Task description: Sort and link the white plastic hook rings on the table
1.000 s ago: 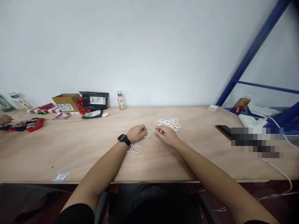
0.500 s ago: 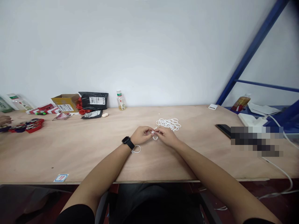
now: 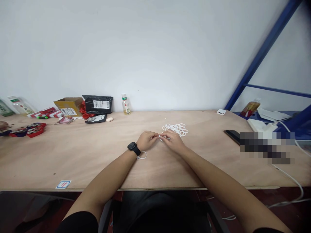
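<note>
My left hand (image 3: 145,140), with a black watch on its wrist, is pinched at the fingertips on a thin white cord loop (image 3: 160,138). From the other side my right hand (image 3: 173,142) pinches the same loop, so the fingertips of both hands nearly meet. Fingers cover most of the held loop, and its knot, if any, cannot be made out. Just beyond my right hand lies a pile of similar white cord loops (image 3: 181,128). One separate white loop (image 3: 145,155) rests on the table beside my left wrist, partly hidden by it.
A small bottle (image 3: 126,106), a black parcel bag (image 3: 99,104) and an open carton (image 3: 70,106) stand along the wall. Red-edged pieces (image 3: 35,130) lie far left, near another person's hand (image 3: 3,125). A phone (image 3: 232,136) and a white cable (image 3: 289,176) are right.
Less of the held loop hangs below my fingertips, and it now sits lower between the fingers of my right hand. Both hands stay almost in place.
</note>
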Motion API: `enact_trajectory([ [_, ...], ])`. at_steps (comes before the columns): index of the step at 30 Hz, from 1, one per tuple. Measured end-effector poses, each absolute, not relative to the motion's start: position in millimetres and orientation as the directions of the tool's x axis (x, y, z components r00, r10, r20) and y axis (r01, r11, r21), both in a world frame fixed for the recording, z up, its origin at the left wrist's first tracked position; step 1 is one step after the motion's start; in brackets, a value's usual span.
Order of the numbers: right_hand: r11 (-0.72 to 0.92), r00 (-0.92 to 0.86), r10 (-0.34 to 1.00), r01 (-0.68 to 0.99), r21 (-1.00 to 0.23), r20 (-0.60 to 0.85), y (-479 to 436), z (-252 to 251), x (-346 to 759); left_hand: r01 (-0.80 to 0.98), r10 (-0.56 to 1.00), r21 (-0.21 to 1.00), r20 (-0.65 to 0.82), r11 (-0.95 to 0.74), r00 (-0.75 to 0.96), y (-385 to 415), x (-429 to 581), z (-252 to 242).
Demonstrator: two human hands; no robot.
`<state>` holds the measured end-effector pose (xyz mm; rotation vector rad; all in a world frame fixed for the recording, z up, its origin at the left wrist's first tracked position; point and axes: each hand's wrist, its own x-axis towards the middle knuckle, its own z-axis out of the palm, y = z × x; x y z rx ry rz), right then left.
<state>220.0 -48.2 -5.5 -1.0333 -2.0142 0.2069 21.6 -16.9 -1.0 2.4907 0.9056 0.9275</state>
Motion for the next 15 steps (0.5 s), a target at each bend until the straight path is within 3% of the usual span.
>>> enact_trajectory([
  [15, 0.597, -0.192, 0.742, 0.627, -0.501, 0.643, -52.9, -9.5, 211.2, 0.449, 0.708, 0.549, 0.514, -0.705, 0.483, -21.5, 29.7, -3.3],
])
